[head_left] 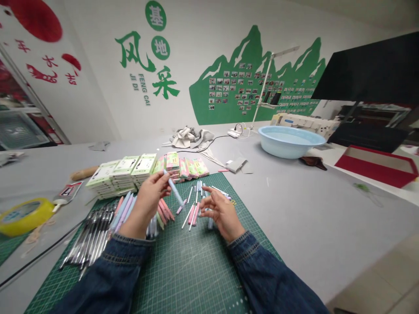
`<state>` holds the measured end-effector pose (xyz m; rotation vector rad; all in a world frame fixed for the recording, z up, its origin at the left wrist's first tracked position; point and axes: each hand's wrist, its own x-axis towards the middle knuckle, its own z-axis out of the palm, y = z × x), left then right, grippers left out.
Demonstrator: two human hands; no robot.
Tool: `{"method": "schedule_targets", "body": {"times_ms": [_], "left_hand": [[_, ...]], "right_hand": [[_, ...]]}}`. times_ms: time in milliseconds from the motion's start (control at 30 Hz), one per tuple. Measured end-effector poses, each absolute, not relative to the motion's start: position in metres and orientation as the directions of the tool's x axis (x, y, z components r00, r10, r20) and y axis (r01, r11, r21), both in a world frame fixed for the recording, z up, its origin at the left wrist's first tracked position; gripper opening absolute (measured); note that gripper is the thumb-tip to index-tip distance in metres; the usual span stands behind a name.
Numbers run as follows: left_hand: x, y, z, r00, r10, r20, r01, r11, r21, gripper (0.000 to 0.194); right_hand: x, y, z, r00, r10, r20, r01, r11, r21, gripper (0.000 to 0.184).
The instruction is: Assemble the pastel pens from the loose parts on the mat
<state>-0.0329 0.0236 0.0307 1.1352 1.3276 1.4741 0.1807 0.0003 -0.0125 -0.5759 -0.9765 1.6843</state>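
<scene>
Between the fingertips of my left hand [153, 192] is a light blue pen [176, 191], held slanting down to the right. My right hand [222, 213] hovers palm-down over the mat with its fingers apart, close to loose pen parts. Around it lie pink barrels [194, 214], a purple cap [181, 206] and thin white sticks [187, 216] that look like refills. Under and beside my left wrist are coral pens [166, 210], purple and blue pens [126, 210], and a row of clear black-tipped pens [93, 233]. Everything rests on a green cutting mat [183, 270].
Stacked white-green boxes [119, 172] and pink-yellow small boxes [183, 166] stand behind the mat. Yellow tape [26, 216] and a glue tube [67, 194] lie left. A blue basin [290, 141], a red box [376, 165] and a sewing machine [307, 122] stand right.
</scene>
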Motion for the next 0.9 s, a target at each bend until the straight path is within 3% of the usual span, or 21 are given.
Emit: {"method": "schedule_targets", "body": {"times_ms": [33,67,133,200,267,433,600,767,900], "left_hand": [[-0.047,0.024,0.034,-0.267,0.956,0.123,0.269,-0.048,0.962,0.028],[-0.061,0.025,0.036,-0.269,0.954,0.130,0.552,0.042,0.833,0.025],[-0.083,0.024,0.032,-0.250,0.963,0.102,0.899,0.191,0.393,0.021],[-0.096,0.020,0.023,-0.261,0.960,0.103,0.961,0.248,0.123,0.024],[-0.097,0.013,0.014,-0.275,0.955,0.112,0.961,0.274,0.023,0.030],[-0.086,-0.002,0.004,-0.263,0.953,0.153,0.962,0.271,-0.033,0.029],[-0.090,0.000,-0.002,-0.205,0.976,0.075,0.978,0.207,-0.023,0.023],[-0.070,-0.001,0.006,-0.168,0.980,0.102,0.985,0.165,0.046,0.027],[-0.018,0.002,0.009,0.035,0.991,0.125,0.981,-0.058,0.186,0.021]], "right_hand": [[0.182,0.005,-0.017,-0.200,0.979,0.038,-0.536,-0.076,-0.841,0.031],[0.184,0.010,-0.022,-0.084,0.996,-0.018,-0.513,-0.059,-0.857,0.026],[0.187,0.018,-0.030,0.089,0.993,-0.079,-0.477,-0.028,-0.879,0.017],[0.191,0.023,-0.034,0.127,0.989,-0.075,-0.472,-0.007,-0.882,0.014],[0.195,0.025,-0.034,0.126,0.990,-0.058,-0.491,0.012,-0.871,0.014],[0.201,0.028,-0.034,0.155,0.986,-0.057,-0.547,0.038,-0.836,0.014],[0.208,0.032,-0.034,0.198,0.978,-0.060,-0.562,0.063,-0.825,0.014],[0.211,0.034,-0.034,0.209,0.975,-0.073,-0.560,0.058,-0.827,0.015],[0.211,0.035,-0.035,0.220,0.973,-0.072,-0.523,0.055,-0.850,0.015]]}}
